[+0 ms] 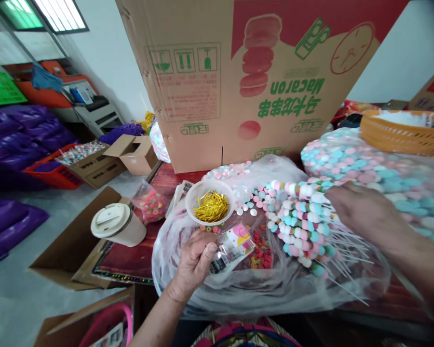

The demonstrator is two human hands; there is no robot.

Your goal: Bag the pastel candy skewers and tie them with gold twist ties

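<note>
My left hand [194, 261] is closed on a small clear printed packet [232, 246], pinching its left end above a plastic sheet. My right hand [358, 208] reaches left over a pile of pastel candy skewers [304, 226]; its fingertips rest among the candy and I cannot see whether they grip a skewer. A white bowl of gold twist ties [210, 202] stands just above the left hand. Loose red and orange ring candies [261, 250] lie to the right of the packet.
A big upside-down Macaron carton [202, 86] stands behind. A lidded cup [117, 224] and a bag of ring candy [151, 205] sit left. Bagged pastel candy [383, 168] and orange baskets [405, 132] are right. Cardboard boxes [104, 161] and purple bags [14, 140] cover the floor.
</note>
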